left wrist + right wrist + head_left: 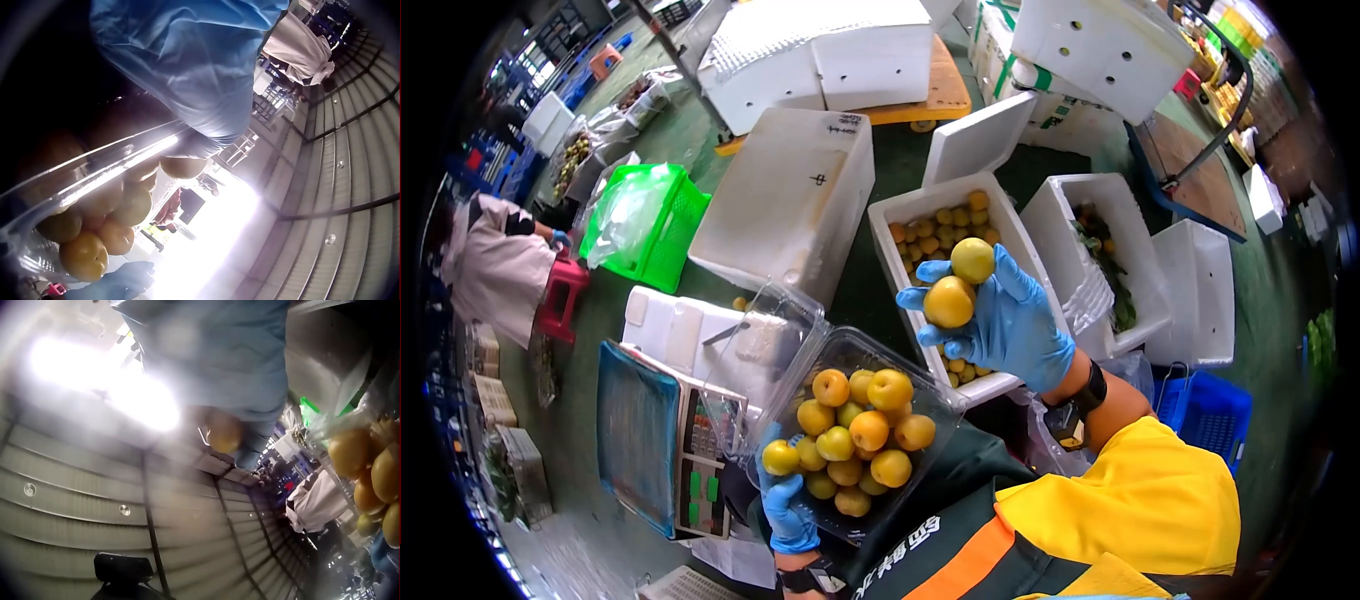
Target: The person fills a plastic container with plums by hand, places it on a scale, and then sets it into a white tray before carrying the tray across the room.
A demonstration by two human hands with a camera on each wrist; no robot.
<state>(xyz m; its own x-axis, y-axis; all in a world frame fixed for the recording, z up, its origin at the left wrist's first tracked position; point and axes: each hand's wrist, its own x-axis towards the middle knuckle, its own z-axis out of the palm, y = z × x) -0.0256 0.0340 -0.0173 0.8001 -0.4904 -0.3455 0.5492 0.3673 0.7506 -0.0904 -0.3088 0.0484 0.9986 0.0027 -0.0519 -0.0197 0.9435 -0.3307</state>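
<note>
In the head view, the blue-gloved right hand [1012, 325] holds two yellow fruits, an upper one [973, 260] and a lower one [949, 302], with fingers curled round them. Below and left of it is a clear plastic box [940, 440] heaped with yellow and orange fruits [869, 431]; its lid [785, 310] stands raised. The gloved left hand [788, 508] grips the box's left side; some fingers are hidden behind the wall. In the left wrist view, the glove [187, 69] lies over the box edge. The right wrist view shows one fruit [225, 432] under the right glove [212, 362].
A white foam box [885, 215] of fruits stands beyond the right hand, another with leaves [1122, 300] to its right. A scale [638, 435] lies left of the clear box. Also around are a green crate [685, 225], a blue basket [1225, 410] and a seated person [495, 265].
</note>
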